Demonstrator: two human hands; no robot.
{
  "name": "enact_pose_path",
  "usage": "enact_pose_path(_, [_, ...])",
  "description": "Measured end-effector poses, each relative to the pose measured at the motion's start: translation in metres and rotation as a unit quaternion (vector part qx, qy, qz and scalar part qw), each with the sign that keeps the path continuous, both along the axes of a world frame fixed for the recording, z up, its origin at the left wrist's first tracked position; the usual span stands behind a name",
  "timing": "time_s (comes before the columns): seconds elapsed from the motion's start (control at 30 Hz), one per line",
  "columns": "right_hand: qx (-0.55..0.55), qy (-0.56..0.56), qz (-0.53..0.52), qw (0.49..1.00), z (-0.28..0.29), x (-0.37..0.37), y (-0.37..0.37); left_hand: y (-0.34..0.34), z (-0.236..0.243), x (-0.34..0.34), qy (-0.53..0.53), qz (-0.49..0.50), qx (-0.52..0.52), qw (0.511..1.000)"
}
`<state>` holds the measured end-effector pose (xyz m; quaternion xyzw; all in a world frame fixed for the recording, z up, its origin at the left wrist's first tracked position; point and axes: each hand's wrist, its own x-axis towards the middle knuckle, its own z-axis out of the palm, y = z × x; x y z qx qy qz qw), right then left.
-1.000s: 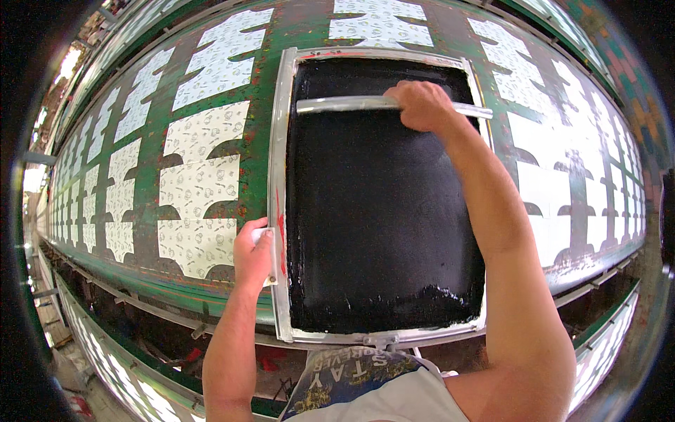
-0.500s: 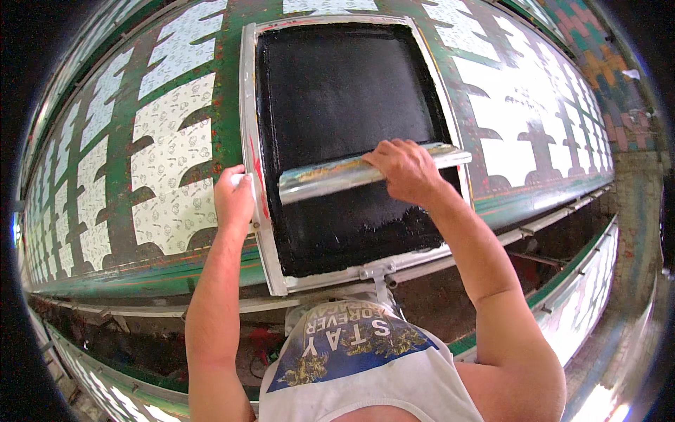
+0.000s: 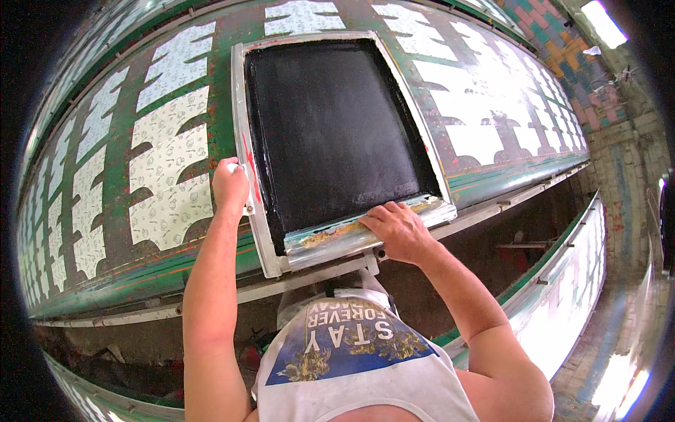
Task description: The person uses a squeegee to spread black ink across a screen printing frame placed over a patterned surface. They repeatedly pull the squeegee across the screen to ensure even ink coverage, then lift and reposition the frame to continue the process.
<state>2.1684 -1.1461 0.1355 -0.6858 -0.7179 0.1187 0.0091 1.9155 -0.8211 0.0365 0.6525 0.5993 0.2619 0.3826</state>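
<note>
A metal-framed printing screen (image 3: 238, 84) with black ink (image 3: 330, 126) over its surface lies on the long green table. My left hand (image 3: 229, 186) is closed on a small white handle (image 3: 248, 208) at the frame's left side. My right hand (image 3: 395, 232) is closed over a long metal squeegee (image 3: 316, 238), streaked with yellow and pale blue, which lies across the near end of the screen just inside the frame.
Rows of white cut fabric pieces, many printed, cover the table (image 3: 225, 126) on both sides of the screen, such as a patterned piece (image 3: 169, 190). A metal rail (image 3: 485, 200) runs along the near edge. Parallel tables lie beyond and below, and a tiled floor (image 3: 534, 35) shows at the right.
The squeegee and my right hand have moved from the screen's far end down to its near end. The view has shifted. My left hand keeps its grip on the frame's side.
</note>
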Motion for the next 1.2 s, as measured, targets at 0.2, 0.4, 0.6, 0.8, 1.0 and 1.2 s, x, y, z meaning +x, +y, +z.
enact_pose_path(0.2, [-0.034, 0.019, 0.043, 0.998, 0.003, 0.005, -0.017, -0.001, -0.003, 0.002, 0.046, 0.02, 0.025, 0.998])
enact_pose_path(0.4, [0.071, 0.078, 0.1, 0.989, -0.006, 0.033, -0.039, 0.006, -0.015, 0.0, 0.076, 0.035, 0.063, 0.994])
enact_pose_path(0.6, [0.199, 0.232, -0.028, 0.952, -0.01, 0.12, -0.092, 0.009, -0.018, -0.002, 0.079, 0.05, 0.088, 0.992])
enact_pose_path(0.8, [0.261, 0.206, -0.291, 0.897, -0.042, 0.207, -0.117, 0.006, -0.004, 0.009, 0.13, 0.076, 0.065, 0.986])
enact_pose_path(1.0, [0.055, 0.486, -0.446, 0.75, -0.081, 0.234, -0.114, 0.007, -0.002, 0.011, 0.116, 0.062, 0.071, 0.989])
enact_pose_path(1.2, [0.026, 0.469, -0.435, 0.769, -0.081, 0.221, -0.115, -0.002, -0.008, -0.004, 0.018, 0.034, 0.065, 0.997])
